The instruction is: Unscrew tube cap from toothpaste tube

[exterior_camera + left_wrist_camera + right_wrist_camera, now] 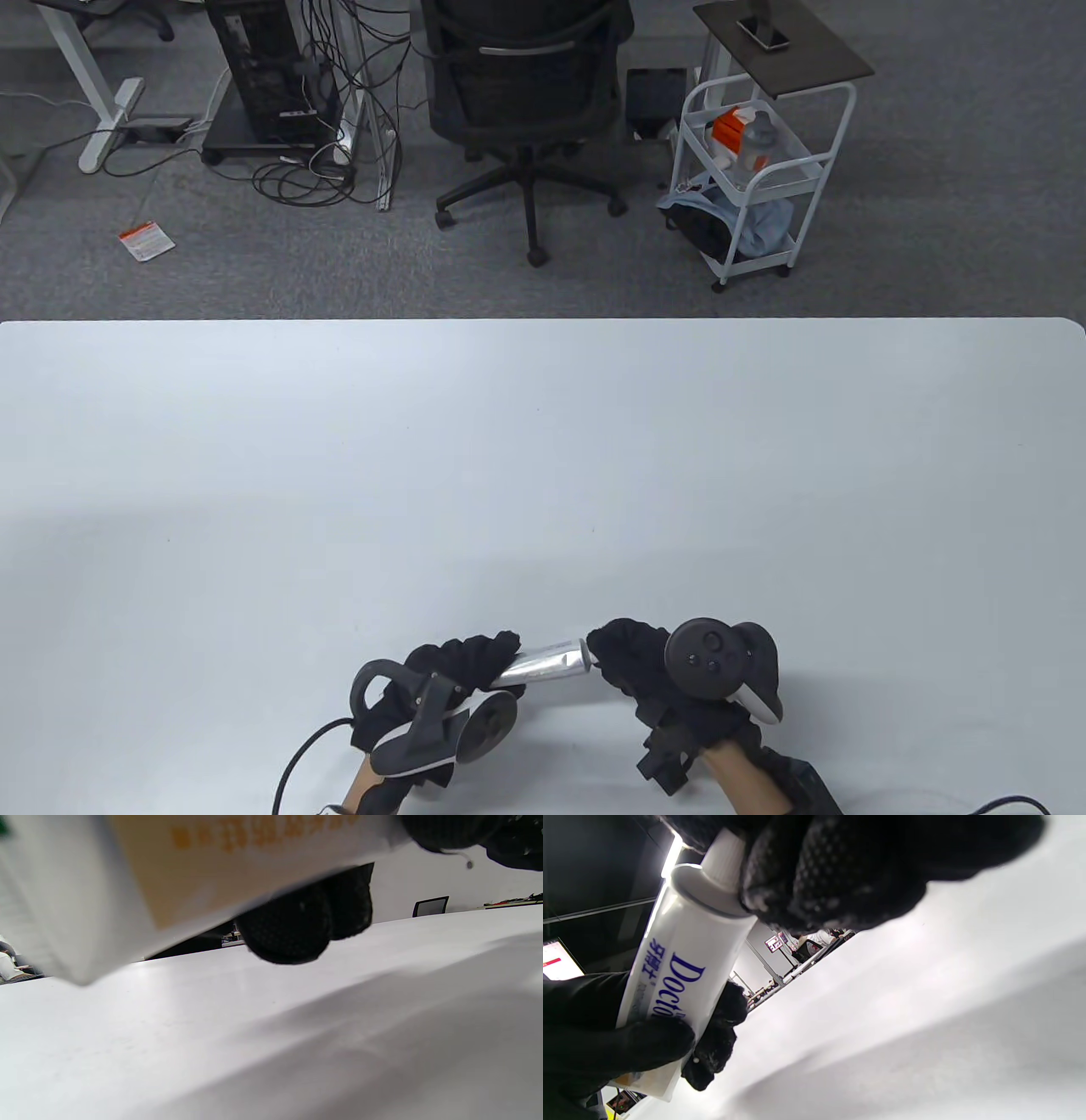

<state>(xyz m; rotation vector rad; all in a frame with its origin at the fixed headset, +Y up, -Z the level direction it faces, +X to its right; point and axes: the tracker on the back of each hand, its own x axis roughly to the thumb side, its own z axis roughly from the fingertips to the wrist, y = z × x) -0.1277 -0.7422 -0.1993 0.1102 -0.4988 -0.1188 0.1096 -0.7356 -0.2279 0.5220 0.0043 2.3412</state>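
Observation:
A white toothpaste tube (543,663) with blue lettering is held level just above the table's near edge, between both hands. My left hand (462,666) grips the tube's body; in the left wrist view the tube (169,870) fills the top, with my fingers (292,925) curled under it. My right hand (624,654) pinches the white cap (725,855) at the tube's right end. In the right wrist view the cap sits on the tube (678,955), half hidden by my fingertips (814,878).
The white table (543,475) spreads out beyond the hands. An office chair (526,93) and a white cart (755,170) stand on the floor past the far edge. Cables trail from both wrists at the near edge.

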